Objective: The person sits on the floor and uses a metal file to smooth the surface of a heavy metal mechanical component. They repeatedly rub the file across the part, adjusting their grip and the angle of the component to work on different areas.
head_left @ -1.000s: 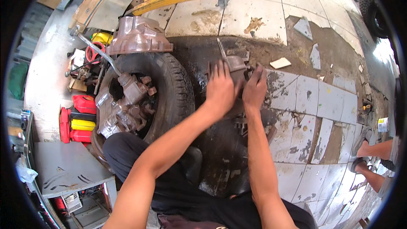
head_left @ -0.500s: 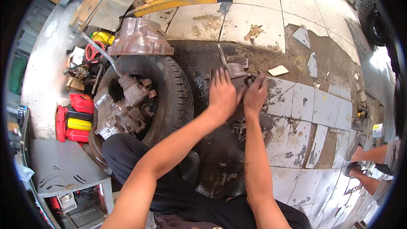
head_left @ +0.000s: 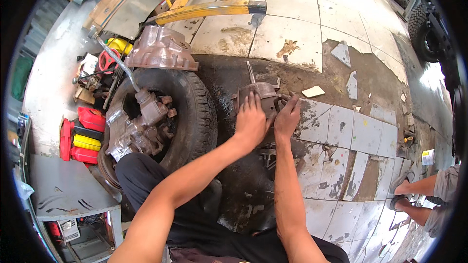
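My left hand (head_left: 251, 119) lies over the top of a greasy metal housing (head_left: 263, 88) with an upright shaft (head_left: 251, 72), its fingers a little apart. My right hand (head_left: 287, 117) grips the housing's right side with bent fingers. The housing's lower part is hidden by my hands. More dark metal parts (head_left: 268, 158) lie just below it on the stained dark floor. To the left, a metal gearbox assembly (head_left: 141, 122) with a long lever (head_left: 117, 61) rests inside a lying tyre (head_left: 200, 107). A bell-shaped casing (head_left: 161, 48) sits at the tyre's far edge.
A yellow steel frame (head_left: 204, 9) stands beyond. Red and yellow containers (head_left: 87, 136), tools (head_left: 95, 73) and a metal cabinet (head_left: 73, 187) are at left. Broken tiles (head_left: 341, 129) cover the right floor. Another person's legs (head_left: 421, 187) are at far right, a vehicle wheel (head_left: 421, 34) behind.
The whole view has shifted, so the scene sits slightly lower in the frame. Both my hands stay on the housing, whose shaft and top now show a little more above my left fingers.
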A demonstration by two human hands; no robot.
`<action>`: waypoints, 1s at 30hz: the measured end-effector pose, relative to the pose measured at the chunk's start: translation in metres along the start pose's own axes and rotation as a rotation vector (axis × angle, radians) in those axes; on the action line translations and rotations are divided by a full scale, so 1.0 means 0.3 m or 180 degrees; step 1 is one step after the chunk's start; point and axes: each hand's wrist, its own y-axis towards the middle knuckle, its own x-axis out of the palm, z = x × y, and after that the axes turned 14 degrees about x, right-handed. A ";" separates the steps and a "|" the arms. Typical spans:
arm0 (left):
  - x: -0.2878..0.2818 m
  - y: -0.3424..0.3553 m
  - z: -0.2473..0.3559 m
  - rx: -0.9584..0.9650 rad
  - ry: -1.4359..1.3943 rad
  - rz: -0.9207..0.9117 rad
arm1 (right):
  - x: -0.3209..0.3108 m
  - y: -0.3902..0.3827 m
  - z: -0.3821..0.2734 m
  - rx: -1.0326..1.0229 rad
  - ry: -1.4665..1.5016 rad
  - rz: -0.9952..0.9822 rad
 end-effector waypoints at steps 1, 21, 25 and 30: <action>-0.013 -0.060 0.006 0.0157 0.0162 -0.0119 | 0.011 -0.021 -0.002 0.0047 0.0040 0.0031; -0.031 0.051 -0.090 -0.0358 -0.0403 -0.0139 | 0.034 -0.032 0.011 0.0049 -0.0113 -0.0031; -0.032 -0.019 -0.054 0.0099 -0.0217 -0.0132 | 0.004 0.021 0.048 0.0072 0.0371 -0.0188; -0.033 0.014 -0.019 0.0114 -0.0142 -0.0140 | 0.003 0.024 0.022 0.0207 -0.0056 0.0151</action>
